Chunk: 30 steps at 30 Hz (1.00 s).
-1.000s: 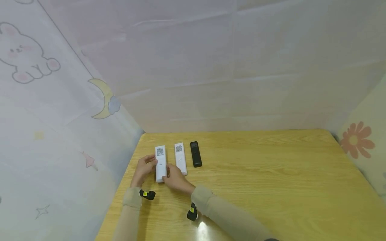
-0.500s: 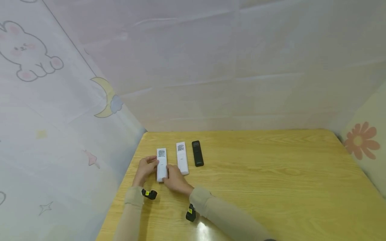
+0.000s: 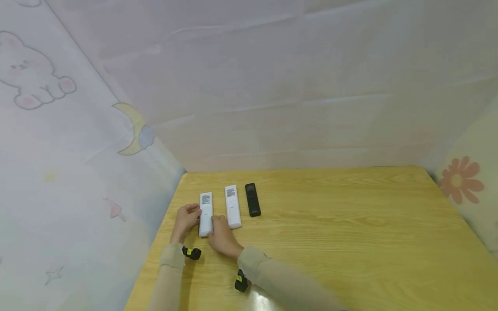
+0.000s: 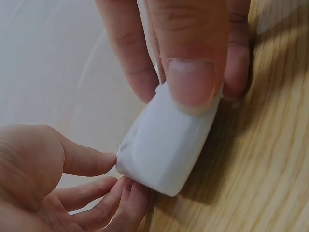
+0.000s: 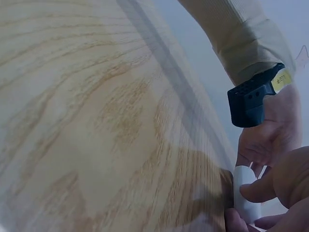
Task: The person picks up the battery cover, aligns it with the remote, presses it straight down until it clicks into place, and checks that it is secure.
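A white remote control (image 3: 206, 218), its printed label facing up, lies between both hands at the table's left side. My left hand (image 3: 186, 220) holds its left edge, with the thumb (image 4: 190, 82) on one side and fingers on the other in the left wrist view. At the near end, my right hand (image 3: 223, 236) pinches it between thumb and fingers; in the right wrist view the thumb (image 5: 260, 188) lies across the white body. To the right, a second white remote control (image 3: 233, 209) lies label up, and beyond it a black remote control (image 3: 253, 201).
The wooden table (image 3: 330, 224) extends far to the right of the remotes. A patterned wall covering (image 3: 272, 108) rises behind its back edge, and another stands along the left. Black wrist cameras (image 3: 192, 253) sit at both sleeves.
The held remote's far end has come slightly nearer and lower, both hands staying on it. The right wrist has shifted a little left. The other two remotes lie as before.
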Available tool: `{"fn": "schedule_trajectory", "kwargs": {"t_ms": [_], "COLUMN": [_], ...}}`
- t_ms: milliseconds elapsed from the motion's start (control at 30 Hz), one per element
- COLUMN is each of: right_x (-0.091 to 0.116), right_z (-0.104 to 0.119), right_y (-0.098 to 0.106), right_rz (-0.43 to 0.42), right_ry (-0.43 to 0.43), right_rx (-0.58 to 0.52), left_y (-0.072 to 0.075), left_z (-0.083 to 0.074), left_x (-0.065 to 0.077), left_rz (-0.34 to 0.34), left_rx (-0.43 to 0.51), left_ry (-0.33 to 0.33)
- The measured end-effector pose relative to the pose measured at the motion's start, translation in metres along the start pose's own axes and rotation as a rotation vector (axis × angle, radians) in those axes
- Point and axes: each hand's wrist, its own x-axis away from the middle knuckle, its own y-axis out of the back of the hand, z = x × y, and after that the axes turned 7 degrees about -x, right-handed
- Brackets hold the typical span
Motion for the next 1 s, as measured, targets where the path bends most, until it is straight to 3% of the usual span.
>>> {"fn": "schedule_trajectory", "kwargs": {"t_ms": [367,700,833,1000], "right_x": [0.0,0.002,0.001,0.001], "right_z": [0.0,0.009,0.011,0.014], "right_y": [-0.001,0.011,0.016,0.023], "right_rz": [-0.069,-0.036,-0.049,-0.056], "right_ry": [0.019,0.0,-0.029,-0.016], "right_rx": [0.035,0.067,0.064,-0.02], "left_y": [-0.005,-0.005,-0.005,-0.006], "left_z": [0.0,-0.005,-0.009,-0.017], "left_x": [0.001,0.003,0.002,0.001], "left_rz": [-0.03,0.024,0.026,-0.012], "left_rx": [-0.024,-0.099,-0.216,-0.323], "left_ry": [-0.033,-0.06,-0.1,-0.185]}}
